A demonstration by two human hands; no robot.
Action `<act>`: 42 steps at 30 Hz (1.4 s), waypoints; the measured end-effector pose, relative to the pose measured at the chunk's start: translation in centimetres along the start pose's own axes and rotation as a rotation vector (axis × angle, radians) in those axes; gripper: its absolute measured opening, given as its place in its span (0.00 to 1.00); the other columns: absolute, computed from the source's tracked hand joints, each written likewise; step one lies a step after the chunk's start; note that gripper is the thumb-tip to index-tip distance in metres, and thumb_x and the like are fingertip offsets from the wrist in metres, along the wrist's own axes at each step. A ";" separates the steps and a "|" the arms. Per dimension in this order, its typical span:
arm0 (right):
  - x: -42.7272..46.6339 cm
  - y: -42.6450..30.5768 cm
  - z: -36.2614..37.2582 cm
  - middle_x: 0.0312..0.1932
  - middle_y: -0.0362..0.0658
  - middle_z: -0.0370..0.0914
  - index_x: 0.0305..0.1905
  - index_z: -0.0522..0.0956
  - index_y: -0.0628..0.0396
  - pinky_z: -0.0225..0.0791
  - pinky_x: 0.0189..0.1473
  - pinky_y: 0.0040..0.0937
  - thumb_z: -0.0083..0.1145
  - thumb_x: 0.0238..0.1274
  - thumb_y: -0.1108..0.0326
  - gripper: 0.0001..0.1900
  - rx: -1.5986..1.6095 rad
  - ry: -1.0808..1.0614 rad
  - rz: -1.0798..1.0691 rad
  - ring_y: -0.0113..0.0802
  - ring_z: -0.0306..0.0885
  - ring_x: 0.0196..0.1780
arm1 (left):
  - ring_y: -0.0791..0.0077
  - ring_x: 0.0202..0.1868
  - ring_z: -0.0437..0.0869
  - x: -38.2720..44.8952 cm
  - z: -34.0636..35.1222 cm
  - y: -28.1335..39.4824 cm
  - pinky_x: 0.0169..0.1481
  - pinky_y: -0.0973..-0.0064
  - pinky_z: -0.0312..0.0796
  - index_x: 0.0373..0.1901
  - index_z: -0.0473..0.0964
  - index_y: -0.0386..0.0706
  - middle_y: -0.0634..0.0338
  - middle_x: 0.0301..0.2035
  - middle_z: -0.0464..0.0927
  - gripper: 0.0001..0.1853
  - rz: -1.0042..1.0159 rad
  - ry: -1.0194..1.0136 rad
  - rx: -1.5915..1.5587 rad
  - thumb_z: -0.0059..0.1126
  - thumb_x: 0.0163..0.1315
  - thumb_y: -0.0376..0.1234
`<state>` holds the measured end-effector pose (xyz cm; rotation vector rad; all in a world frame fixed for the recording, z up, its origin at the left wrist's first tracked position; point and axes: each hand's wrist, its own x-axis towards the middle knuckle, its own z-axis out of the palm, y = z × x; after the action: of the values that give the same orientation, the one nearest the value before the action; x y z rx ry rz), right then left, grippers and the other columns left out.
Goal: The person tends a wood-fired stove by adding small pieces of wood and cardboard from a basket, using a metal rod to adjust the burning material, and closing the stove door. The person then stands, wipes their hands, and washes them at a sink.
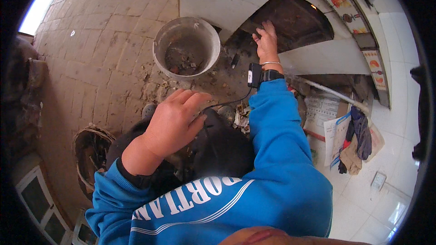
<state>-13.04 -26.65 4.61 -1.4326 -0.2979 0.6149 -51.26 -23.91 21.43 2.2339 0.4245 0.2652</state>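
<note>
My right hand (267, 42) reaches to the mouth of a tiled stove's firebox (296, 20), fingers apart, with nothing seen in it. Small orange glows show at the opening's upper edge. A black device is strapped at that wrist, and a cable runs from it. My left hand (172, 127) hovers over my knees, fingers loosely spread, holding nothing visible. Ahead of it stands a grey metal bucket (159, 59) with ash and debris in the bottom. A small dark piece (235, 60) lies on the ground between the bucket and my right forearm.
A wicker basket (80, 153) with sticks sits at my left. Scraps and ash litter the brick floor (102, 54) around the bucket. Right of my arm are a pale pole (330, 92), printed papers and cloths (361, 132) against the white tiled wall.
</note>
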 end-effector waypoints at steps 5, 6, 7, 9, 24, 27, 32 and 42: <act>-0.6 0.1 0.1 0.77 0.40 0.52 0.75 0.56 0.49 0.69 0.52 0.32 0.53 0.62 0.76 0.37 -0.031 -0.052 -0.004 0.35 0.63 0.67 | 0.46 0.47 0.80 0.1 0.0 -0.1 0.52 0.59 0.74 0.52 0.74 0.39 0.45 0.45 0.78 0.23 0.022 -0.003 0.019 0.62 0.51 0.26; -0.7 0.2 0.2 0.77 0.41 0.51 0.75 0.56 0.50 0.69 0.52 0.32 0.53 0.62 0.76 0.37 -0.028 -0.055 -0.005 0.35 0.62 0.67 | 0.46 0.47 0.80 0.1 -0.1 -0.1 0.52 0.59 0.74 0.52 0.74 0.39 0.45 0.45 0.78 0.23 0.028 0.002 0.024 0.62 0.51 0.26; -0.7 0.3 0.3 0.77 0.41 0.51 0.75 0.56 0.50 0.69 0.51 0.32 0.53 0.61 0.76 0.37 -0.029 -0.052 -0.006 0.35 0.62 0.67 | 0.46 0.47 0.80 0.1 -0.1 -0.2 0.52 0.59 0.74 0.52 0.74 0.38 0.45 0.45 0.78 0.23 0.031 0.006 0.026 0.62 0.51 0.26; -0.6 0.6 0.4 0.78 0.41 0.50 0.75 0.56 0.52 0.69 0.51 0.32 0.54 0.61 0.76 0.37 -0.018 -0.043 -0.002 0.35 0.63 0.66 | 0.46 0.47 0.79 0.1 -0.1 -0.3 0.52 0.59 0.74 0.52 0.74 0.38 0.45 0.44 0.78 0.23 0.036 0.012 0.026 0.62 0.51 0.26; -4.5 3.2 0.9 0.43 0.45 0.83 0.63 0.71 0.64 0.72 0.33 0.24 0.59 0.61 0.72 0.24 -0.016 -0.006 0.228 0.27 0.78 0.37 | 0.46 0.53 0.76 1.5 0.5 -2.4 0.58 0.60 0.71 0.54 0.73 0.37 0.45 0.51 0.76 0.26 0.069 0.164 0.057 0.64 0.50 0.28; -5.7 0.9 3.2 0.49 0.48 0.82 0.64 0.70 0.61 0.74 0.39 0.25 0.55 0.66 0.69 0.23 -0.109 -0.156 0.182 0.29 0.79 0.42 | 0.45 0.57 0.74 2.7 1.0 -4.3 0.63 0.60 0.67 0.58 0.71 0.37 0.45 0.57 0.74 0.28 0.038 0.343 0.052 0.65 0.54 0.31; -9.0 -5.5 8.6 0.50 0.45 0.82 0.63 0.71 0.63 0.70 0.50 0.24 0.56 0.68 0.64 0.23 -0.231 -0.452 -0.081 0.26 0.78 0.47 | 0.51 0.69 0.61 4.7 1.8 -8.2 0.72 0.59 0.55 0.73 0.55 0.43 0.47 0.69 0.60 0.37 -0.350 0.414 -1.033 0.53 0.68 0.49; -17.1 -15.3 22.9 0.65 0.58 0.69 0.67 0.67 0.62 0.58 0.68 0.43 0.59 0.63 0.48 0.35 -0.578 -0.467 -1.176 0.51 0.67 0.67 | 0.58 0.77 0.43 8.4 -0.5 -16.9 0.77 0.53 0.36 0.77 0.42 0.47 0.50 0.75 0.45 0.46 -0.271 0.436 -1.771 0.30 0.67 0.67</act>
<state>-36.03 -17.56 25.48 -1.3347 -1.6429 -0.1582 -47.23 -10.17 9.12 0.3735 0.4194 0.6429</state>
